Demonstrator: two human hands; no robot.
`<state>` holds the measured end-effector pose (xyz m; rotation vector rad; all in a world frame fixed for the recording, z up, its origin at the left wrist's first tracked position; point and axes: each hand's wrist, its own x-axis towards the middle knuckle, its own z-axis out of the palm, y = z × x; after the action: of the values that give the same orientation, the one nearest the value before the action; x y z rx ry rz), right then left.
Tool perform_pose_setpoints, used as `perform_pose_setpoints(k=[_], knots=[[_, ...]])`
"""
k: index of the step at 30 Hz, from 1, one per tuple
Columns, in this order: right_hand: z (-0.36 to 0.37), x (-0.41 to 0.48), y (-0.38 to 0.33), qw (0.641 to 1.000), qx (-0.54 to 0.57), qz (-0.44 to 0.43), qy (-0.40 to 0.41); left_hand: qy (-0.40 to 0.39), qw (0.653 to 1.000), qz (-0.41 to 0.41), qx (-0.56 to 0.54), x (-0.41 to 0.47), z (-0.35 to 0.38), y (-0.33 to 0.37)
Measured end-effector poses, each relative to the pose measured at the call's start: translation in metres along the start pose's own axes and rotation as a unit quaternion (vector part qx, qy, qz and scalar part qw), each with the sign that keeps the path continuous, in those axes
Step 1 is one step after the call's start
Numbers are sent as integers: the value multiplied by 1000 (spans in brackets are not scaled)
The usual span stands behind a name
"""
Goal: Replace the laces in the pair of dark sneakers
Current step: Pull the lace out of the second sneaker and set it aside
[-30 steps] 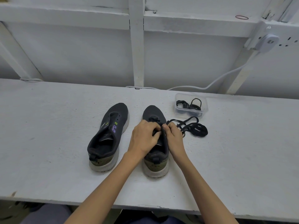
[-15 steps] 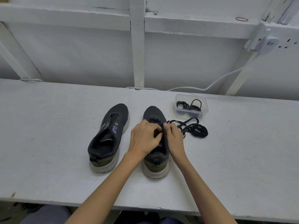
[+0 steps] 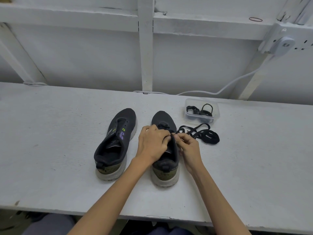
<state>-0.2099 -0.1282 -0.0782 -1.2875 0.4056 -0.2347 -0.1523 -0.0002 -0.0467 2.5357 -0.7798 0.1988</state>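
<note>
Lace (image 3: 209,137) — left hand (image 3: 152,143), right hand (image 3: 189,148) seemingly pinch it.

A rough white-painted table (image 3: 50,133) carries everything. Two dark shoes stand side by side near its middle, toes toward the far edge: the unlaced sneaker (image 3: 116,141) nearer the left edge, the second sneaker (image 3: 165,168) just beside it. Rightward lies a loose black lace (image 3: 208,137) in a heap. Just beyond it sits a clear plastic tub (image 3: 201,100) of coiled laces, near the far edge, where a white cable (image 3: 157,92) runs.
</note>
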Motion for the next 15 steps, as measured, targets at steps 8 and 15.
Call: perform_pose_setpoints(k=[8, 15], knots=[[19, 5, 3, 994, -86, -18, 67, 21, 1000, -6, -17, -1, 2, -1], [21, 7, 3, 989, -125, -16, 78, 35, 999, -12, -29, 0, 4, 0]])
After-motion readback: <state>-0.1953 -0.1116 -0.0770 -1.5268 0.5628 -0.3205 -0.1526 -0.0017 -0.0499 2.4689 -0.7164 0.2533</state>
